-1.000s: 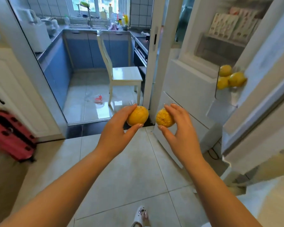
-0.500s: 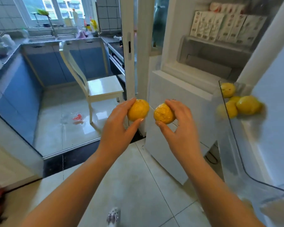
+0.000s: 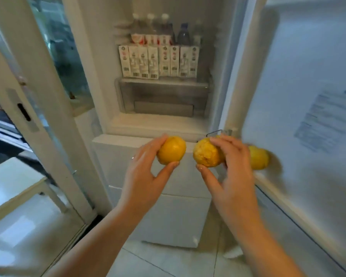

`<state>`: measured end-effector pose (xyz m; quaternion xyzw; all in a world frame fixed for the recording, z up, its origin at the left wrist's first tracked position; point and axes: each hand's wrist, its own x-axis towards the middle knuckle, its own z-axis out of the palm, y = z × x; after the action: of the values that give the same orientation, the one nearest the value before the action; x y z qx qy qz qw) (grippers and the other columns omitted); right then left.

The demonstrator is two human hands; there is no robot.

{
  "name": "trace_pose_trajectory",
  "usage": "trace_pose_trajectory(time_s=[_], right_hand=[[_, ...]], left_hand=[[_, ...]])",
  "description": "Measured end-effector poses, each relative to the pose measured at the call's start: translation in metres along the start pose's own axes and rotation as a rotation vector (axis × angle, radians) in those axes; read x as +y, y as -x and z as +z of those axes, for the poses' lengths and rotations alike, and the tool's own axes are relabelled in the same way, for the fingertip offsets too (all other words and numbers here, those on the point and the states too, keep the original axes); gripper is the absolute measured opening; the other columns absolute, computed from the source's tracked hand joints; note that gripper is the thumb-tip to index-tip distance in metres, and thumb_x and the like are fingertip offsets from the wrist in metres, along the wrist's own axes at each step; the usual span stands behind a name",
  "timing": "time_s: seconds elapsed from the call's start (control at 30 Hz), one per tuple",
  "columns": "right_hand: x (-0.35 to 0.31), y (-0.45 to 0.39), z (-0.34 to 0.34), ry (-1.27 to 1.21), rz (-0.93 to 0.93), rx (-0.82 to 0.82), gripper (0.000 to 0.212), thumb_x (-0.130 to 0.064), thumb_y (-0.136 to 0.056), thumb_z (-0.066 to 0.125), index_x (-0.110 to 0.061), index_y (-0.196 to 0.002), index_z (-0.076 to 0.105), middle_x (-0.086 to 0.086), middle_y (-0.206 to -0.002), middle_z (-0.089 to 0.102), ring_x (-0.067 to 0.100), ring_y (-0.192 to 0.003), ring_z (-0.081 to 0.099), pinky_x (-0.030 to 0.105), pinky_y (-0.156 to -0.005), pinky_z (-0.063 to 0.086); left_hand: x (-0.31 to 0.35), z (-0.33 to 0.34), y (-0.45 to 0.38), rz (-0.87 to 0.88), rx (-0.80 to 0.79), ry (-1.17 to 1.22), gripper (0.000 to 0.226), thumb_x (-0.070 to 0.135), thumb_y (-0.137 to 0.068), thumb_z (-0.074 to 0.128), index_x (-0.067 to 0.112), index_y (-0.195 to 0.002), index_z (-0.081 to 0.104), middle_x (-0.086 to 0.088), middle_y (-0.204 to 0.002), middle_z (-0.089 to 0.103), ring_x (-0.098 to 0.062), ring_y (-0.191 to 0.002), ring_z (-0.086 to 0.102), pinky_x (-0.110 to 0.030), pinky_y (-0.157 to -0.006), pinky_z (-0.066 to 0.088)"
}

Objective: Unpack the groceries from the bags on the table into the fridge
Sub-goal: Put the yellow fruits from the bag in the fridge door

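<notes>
My left hand (image 3: 143,176) grips a smooth yellow lemon (image 3: 171,150) in front of the open fridge (image 3: 164,122). My right hand (image 3: 231,168) holds a second, rougher yellow lemon (image 3: 207,155) beside it, a small gap between the two fruits. Another lemon (image 3: 258,157) lies in the shelf of the open fridge door (image 3: 308,76), just right of my right hand and partly hidden by it. The fridge's lower drawers (image 3: 168,212) are closed.
Inside the fridge, a row of white drink cartons (image 3: 158,60) stands on a shelf with bottles (image 3: 164,29) behind. A grey drawer (image 3: 164,100) sits below them. A sliding glass door frame (image 3: 40,108) stands at left, with a white chair seat (image 3: 12,182) beyond it.
My view has swung right, from the kitchen doorway to face the fridge interior. Both hands have risen slightly, still holding their lemons, and sit closer to the door shelf.
</notes>
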<state>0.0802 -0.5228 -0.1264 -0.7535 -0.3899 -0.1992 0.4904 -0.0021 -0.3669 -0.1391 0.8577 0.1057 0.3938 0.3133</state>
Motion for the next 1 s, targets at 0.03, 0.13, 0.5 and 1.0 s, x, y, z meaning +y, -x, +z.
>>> trace_pose_trajectory(time_s=[0.03, 0.13, 0.5, 1.0], right_hand=[[0.0, -0.003, -0.005, 0.078, -0.001, 0.031, 0.051, -0.03, -0.079, 0.068, -0.027, -0.125, 0.046, 0.006, -0.13, 0.042, -0.002, -0.117, 0.033, 0.0, -0.095, 0.025], [0.003, -0.005, -0.021, 0.26, 0.05, 0.094, 0.052, -0.026, -0.076, 0.072, -0.022, -0.123, 0.051, 0.006, -0.128, 0.041, -0.003, -0.112, 0.032, -0.006, -0.09, 0.022], [0.017, -0.021, -0.041, 0.624, 0.327, 0.069, 0.056, -0.032, -0.077, 0.073, -0.032, -0.127, 0.048, -0.008, -0.132, 0.046, 0.009, -0.117, 0.044, 0.023, -0.091, 0.039], [0.025, -0.032, -0.034, 0.639, 0.444, -0.04, 0.061, -0.031, -0.076, 0.075, -0.034, -0.128, 0.045, -0.014, -0.129, 0.046, 0.007, -0.114, 0.044, 0.017, -0.087, 0.033]], left_hand=[[-0.003, 0.007, -0.01, 0.031, -0.035, 0.031, 0.058, 0.042, -0.079, 0.061, 0.034, -0.132, 0.038, 0.016, -0.127, 0.045, 0.004, -0.115, 0.041, -0.006, -0.088, 0.035], [-0.007, 0.033, -0.039, 0.112, -0.114, 0.137, 0.057, 0.041, -0.079, 0.061, 0.034, -0.131, 0.038, 0.018, -0.126, 0.044, 0.008, -0.114, 0.038, 0.001, -0.09, 0.031], [0.011, 0.103, -0.113, 0.273, -0.332, 0.323, 0.057, 0.028, -0.083, 0.069, 0.02, -0.135, 0.047, 0.015, -0.122, 0.043, 0.009, -0.11, 0.036, 0.004, -0.091, 0.025], [0.004, 0.135, -0.12, 0.369, -0.412, 0.291, 0.044, 0.024, -0.079, 0.072, 0.022, -0.121, 0.06, 0.004, -0.123, 0.059, -0.012, -0.113, 0.052, -0.044, -0.095, 0.045]])
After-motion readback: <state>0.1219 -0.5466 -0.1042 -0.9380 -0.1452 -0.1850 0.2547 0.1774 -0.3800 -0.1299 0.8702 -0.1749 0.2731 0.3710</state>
